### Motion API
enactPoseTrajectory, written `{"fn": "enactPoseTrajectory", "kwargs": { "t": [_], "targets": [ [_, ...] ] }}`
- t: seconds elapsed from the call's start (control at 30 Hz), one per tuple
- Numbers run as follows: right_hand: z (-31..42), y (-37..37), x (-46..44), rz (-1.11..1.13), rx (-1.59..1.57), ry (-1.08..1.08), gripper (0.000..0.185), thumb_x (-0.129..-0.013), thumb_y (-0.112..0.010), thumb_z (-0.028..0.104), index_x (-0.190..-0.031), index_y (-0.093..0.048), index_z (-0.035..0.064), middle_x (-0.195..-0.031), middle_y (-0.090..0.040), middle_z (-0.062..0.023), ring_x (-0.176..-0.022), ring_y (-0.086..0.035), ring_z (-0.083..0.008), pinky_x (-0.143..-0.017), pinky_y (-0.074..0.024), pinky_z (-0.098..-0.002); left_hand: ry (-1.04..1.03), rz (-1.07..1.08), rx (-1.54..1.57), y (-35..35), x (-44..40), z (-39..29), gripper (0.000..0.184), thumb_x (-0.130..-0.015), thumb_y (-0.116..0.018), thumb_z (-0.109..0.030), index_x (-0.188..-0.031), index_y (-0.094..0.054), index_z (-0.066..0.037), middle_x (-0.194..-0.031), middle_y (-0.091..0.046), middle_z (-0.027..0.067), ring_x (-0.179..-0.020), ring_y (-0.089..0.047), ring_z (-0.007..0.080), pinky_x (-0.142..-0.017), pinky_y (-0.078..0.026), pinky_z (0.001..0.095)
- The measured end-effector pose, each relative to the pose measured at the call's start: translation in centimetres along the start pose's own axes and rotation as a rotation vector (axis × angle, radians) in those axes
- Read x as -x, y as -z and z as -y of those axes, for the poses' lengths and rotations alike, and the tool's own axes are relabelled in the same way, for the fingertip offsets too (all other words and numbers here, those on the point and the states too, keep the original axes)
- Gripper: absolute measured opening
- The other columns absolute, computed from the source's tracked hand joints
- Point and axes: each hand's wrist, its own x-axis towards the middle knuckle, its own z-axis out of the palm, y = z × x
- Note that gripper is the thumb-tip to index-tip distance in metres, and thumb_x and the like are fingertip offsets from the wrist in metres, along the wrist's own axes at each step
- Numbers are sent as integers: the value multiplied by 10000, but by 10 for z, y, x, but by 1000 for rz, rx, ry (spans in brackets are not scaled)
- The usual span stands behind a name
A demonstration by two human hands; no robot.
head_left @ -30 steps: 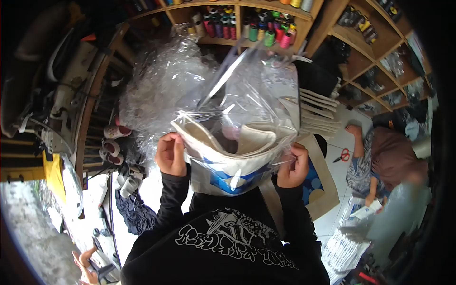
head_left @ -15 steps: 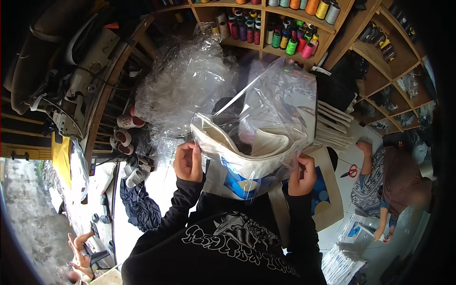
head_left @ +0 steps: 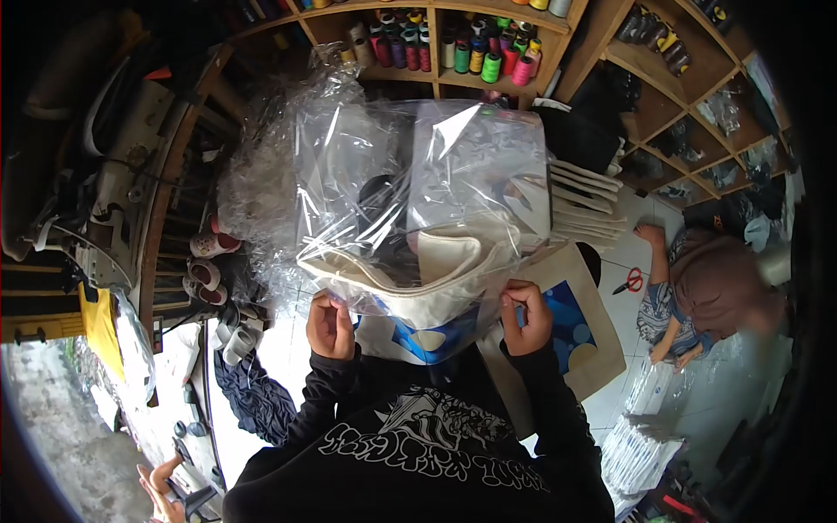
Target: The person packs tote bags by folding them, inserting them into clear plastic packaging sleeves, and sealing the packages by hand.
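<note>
In front of my chest a cream canvas bag (head_left: 436, 307) with a blue print sits inside a clear plastic bag (head_left: 353, 144). The canvas bag's mouth gapes away from me, showing a dark interior and a folded cream flap. My left hand (head_left: 332, 326) pinches the plastic at the left side, fingers curled. On the right side my right hand (head_left: 527, 319) grips the plastic the same way, thumb against fingers. The far part of the plastic spreads out beyond the canvas. Another canvas bag (head_left: 571, 318) with a blue print lies by my right forearm.
Crumpled clear plastic (head_left: 261, 187) heaps at the far left. Stacked cream bags (head_left: 582, 205) lie at the far right, near red-handled scissors (head_left: 630, 281). A co-worker (head_left: 711, 283) sits on the right beside packed bags (head_left: 641, 458). Shelves hold thread spools (head_left: 491, 66); a sewing machine (head_left: 109, 205) stands left.
The plastic's far part has opened out wider and flatter. Both my hands have shifted slightly, still gripping the sides. The view has swung a little, and the co-worker's hands have moved.
</note>
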Motion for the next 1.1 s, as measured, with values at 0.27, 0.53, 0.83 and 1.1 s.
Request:
{"fn": "enactPoseTrajectory", "kwargs": {
  "t": [0.27, 0.53, 0.83, 1.1],
  "targets": [
    [7, 2, -7, 26, -105, -88, 146, -810, -557, 40, -932, -487, 0, -899, -558, -76, -758, -533, -114, -648, -411, -214, 77, 55, 93, 4, -3, 0, 447, -850, -466, -252, -1148, -396, 74, -1053, -513, 125, -960, -500, 173, -853, -371, 269],
    [5, -6, -29, -101, -225, 102, 297, -761, -610, 26, -1016, -466, -18, -946, -564, -137, -796, -565, -192, -706, -455, -279, 2, 73, 196, 8, -6, 5, 371, -853, -433, -104, -1167, -379, 86, -1106, -489, 152, -1013, -494, 205, -892, -374, 306],
    [6, -10, -31, -165, -125, 3, 102, -826, -516, 40, -906, -466, 2, -829, -560, -113, -697, -544, -165, -648, -433, -256, 54, -91, 245, -12, -12, -22, 281, -839, -451, -178, -996, -442, 56, -929, -517, 105, -832, -479, 138, -774, -368, 245],
    [-22, -16, -25, -200, -236, -121, 62, -892, -461, 86, -889, -416, 42, -717, -457, 3, -600, -388, -36, -532, -324, -179, 8, -10, 316, 3, -8, -7, 333, -795, -412, -113, -1071, -426, 72, -1016, -493, 131, -936, -498, 191, -857, -375, 299]
  ]
}}
